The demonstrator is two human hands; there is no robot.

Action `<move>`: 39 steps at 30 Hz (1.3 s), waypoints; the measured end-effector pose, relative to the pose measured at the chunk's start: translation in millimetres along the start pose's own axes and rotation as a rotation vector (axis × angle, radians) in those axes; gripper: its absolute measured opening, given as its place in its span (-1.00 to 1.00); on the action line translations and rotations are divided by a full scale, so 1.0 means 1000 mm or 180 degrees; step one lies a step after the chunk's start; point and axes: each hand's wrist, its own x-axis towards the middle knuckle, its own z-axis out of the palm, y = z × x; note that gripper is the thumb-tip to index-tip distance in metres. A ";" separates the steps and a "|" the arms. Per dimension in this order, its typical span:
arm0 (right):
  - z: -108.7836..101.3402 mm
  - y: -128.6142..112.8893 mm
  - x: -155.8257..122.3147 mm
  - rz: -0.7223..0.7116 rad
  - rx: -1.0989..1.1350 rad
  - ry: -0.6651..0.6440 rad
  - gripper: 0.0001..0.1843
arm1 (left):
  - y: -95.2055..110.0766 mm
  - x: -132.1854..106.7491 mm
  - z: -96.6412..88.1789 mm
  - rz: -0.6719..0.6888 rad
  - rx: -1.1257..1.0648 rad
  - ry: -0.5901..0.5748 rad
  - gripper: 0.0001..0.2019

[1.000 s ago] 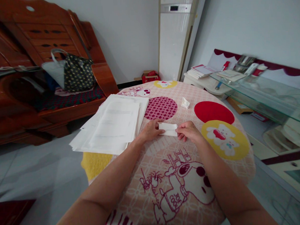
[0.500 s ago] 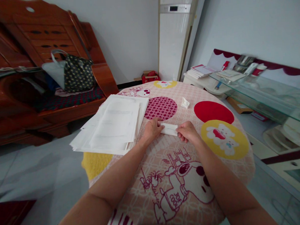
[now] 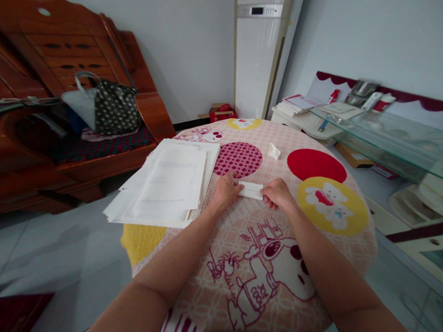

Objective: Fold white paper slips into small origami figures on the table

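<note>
A small folded strip of white paper (image 3: pixel 251 190) lies between my two hands, just above the patterned tablecloth (image 3: pixel 225 244) or touching it; I cannot tell which. Its left end is gripped by my left hand (image 3: pixel 227 190), thumb along the near side. My right hand (image 3: pixel 278 193) pinches the right end with curled fingers. To the left, a stack of white paper sheets (image 3: pixel 171 183) rests on the table, the top ones faintly printed. Beyond my right hand sits a crumpled bit of white paper (image 3: pixel 274 151).
A wooden bench (image 3: pixel 107 166) with a dark patterned bag (image 3: pixel 116 107) stands at the left. On the right is a glass-topped cabinet (image 3: pixel 396 139) bearing papers and metal bowls. A tall white air conditioner (image 3: pixel 256 66) stands at the back beside a red box (image 3: pixel 222 113).
Almost nothing differs. The view has shifted very slightly; both hands keep hold of the folded paper in the same spot.
</note>
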 end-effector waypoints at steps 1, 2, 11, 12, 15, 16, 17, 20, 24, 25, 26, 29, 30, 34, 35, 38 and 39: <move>0.000 -0.001 -0.001 0.0007 -0.0016 -0.0005 -0.67 | 0.000 0.000 0.000 0.0009 -0.0005 0.0003 -0.62; 0.000 -0.001 -0.001 0.0015 -0.0034 -0.0008 -0.68 | -0.001 0.001 0.001 0.0018 -0.0011 0.0005 -0.62; 0.000 -0.004 -0.003 0.0017 -0.0065 0.0009 -0.70 | -0.001 0.001 0.002 0.0012 0.0031 0.0052 -0.67; 0.000 -0.003 -0.003 -0.0007 -0.0078 0.0019 -0.70 | -0.001 0.001 0.002 0.0016 0.0032 0.0044 -0.68; 0.001 0.000 -0.002 -0.0145 -0.0219 0.0088 -0.73 | -0.002 -0.001 0.002 0.0066 0.0055 -0.0002 -0.72; 0.001 0.001 -0.002 -0.0206 -0.0316 0.0133 -0.75 | -0.002 -0.001 0.002 0.0120 0.0079 -0.0010 -0.72; 0.001 0.002 -0.001 -0.0267 -0.0454 0.0189 -0.77 | -0.002 -0.001 0.002 0.0203 0.0107 -0.0001 -0.71; 0.001 0.005 0.002 -0.0563 -0.0997 0.0510 -0.87 | -0.001 0.000 0.002 0.0603 0.0113 0.0078 -0.66; 0.004 0.008 0.005 -0.1086 -0.1427 0.0914 -0.89 | -0.003 0.003 0.004 0.1068 -0.0003 -0.0166 -0.72; 0.004 0.009 0.005 -0.1167 -0.1431 0.0887 -0.85 | -0.004 0.004 0.005 0.1132 -0.0022 -0.0238 -0.74; 0.005 0.009 0.006 -0.1218 -0.1400 0.0815 -0.81 | -0.004 0.004 0.005 0.1175 -0.0044 -0.0276 -0.75; 0.004 0.010 0.006 -0.1189 -0.1218 0.0563 -0.78 | -0.006 0.003 0.008 0.1190 -0.0109 -0.0274 -0.79; 0.003 0.010 0.006 -0.1134 -0.1166 0.0491 -0.80 | -0.006 0.002 0.008 0.1174 -0.0120 -0.0272 -0.80; -0.003 0.008 0.004 -0.0959 -0.1089 0.0306 -0.81 | -0.005 -0.001 0.010 0.1147 -0.0095 -0.0261 -0.72; -0.004 0.008 0.003 -0.0936 -0.1093 0.0274 -0.79 | -0.005 -0.002 0.011 0.1170 -0.0099 -0.0254 -0.70; -0.005 0.005 -0.001 -0.0895 -0.1135 0.0199 -0.74 | -0.007 -0.003 0.013 0.1276 -0.0167 -0.0246 -0.68; -0.005 0.004 -0.003 -0.0903 -0.1172 0.0204 -0.73 | -0.008 -0.003 0.013 0.1310 -0.0193 -0.0233 -0.68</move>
